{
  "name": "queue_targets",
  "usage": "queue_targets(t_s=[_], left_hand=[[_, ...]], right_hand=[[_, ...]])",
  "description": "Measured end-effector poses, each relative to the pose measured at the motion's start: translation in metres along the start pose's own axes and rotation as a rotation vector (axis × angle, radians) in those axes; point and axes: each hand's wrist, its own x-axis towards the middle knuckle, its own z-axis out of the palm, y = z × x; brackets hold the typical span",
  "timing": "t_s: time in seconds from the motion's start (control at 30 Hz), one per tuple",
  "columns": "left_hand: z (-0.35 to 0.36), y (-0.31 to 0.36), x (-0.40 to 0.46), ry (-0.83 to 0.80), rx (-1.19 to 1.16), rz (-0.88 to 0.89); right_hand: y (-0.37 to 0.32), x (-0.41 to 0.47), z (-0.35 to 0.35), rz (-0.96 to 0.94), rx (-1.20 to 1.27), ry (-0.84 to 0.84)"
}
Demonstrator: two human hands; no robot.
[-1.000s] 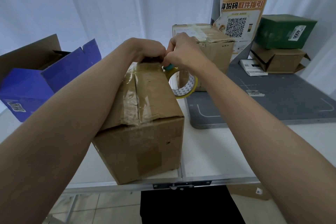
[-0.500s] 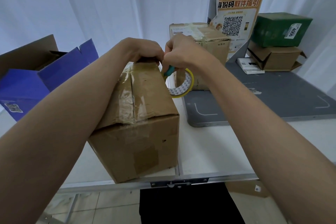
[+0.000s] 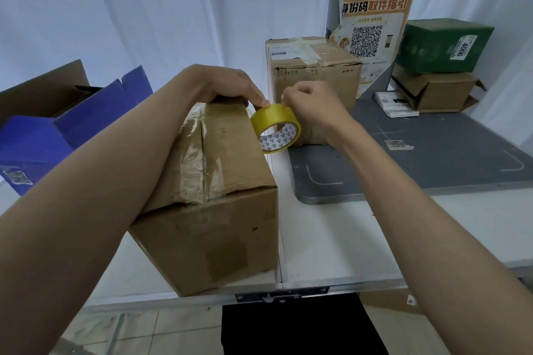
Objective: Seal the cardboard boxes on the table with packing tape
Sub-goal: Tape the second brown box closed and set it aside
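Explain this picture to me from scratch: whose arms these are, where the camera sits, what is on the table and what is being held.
There is no machine here. The two bare arms belong to a person who wears a camera on the head; it looks forward and down, so you see what that person sees.

The left hand grips the far top edge of a cardboard box that stands on the white table; clear tape already runs along its top seam. The right hand pinches a roll of yellow packing tape, held beside the box's far corner.

Further back are a second taped cardboard box, an open blue box on the left, and on a grey mat a green box stacked on a brown one.
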Motion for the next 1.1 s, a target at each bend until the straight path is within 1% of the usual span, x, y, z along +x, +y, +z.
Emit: queue_targets(t_s=[0.1, 0.23, 0.3, 0.47, 0.57, 0.73, 0.9, 1.1], left_hand=[[0.001, -0.001, 0.002, -0.002, -0.004, 0.013], [0.002, 0.001, 0.001, -0.032, 0.048, 0.026], [0.003, 0.002, 0.0, -0.045, 0.071, 0.022], [0.004, 0.002, -0.001, -0.041, 0.035, 0.011], [0.004, 0.002, -0.001, -0.048, 0.033, 0.005], [0.004, 0.002, 0.0, -0.025, 0.04, -0.003], [0.005, 0.001, -0.001, -0.009, 0.017, -0.003], [0.006, 0.002, -0.002, -0.001, 0.016, -0.008]], right_hand=[[0.002, 0.003, 0.005, -0.055, -0.018, -0.011], [-0.004, 0.001, 0.016, -0.059, -0.081, -0.153], [-0.011, 0.0, 0.022, -0.026, -0.122, -0.184], [-0.016, 0.002, 0.034, 0.052, -0.091, -0.187], [-0.016, -0.001, 0.038, 0.087, -0.061, -0.155], [-0.016, -0.003, 0.041, 0.09, -0.012, -0.11], [-0.019, -0.002, 0.041, 0.116, 0.044, -0.103], [-0.019, 0.002, 0.045, 0.13, 0.002, -0.116]])
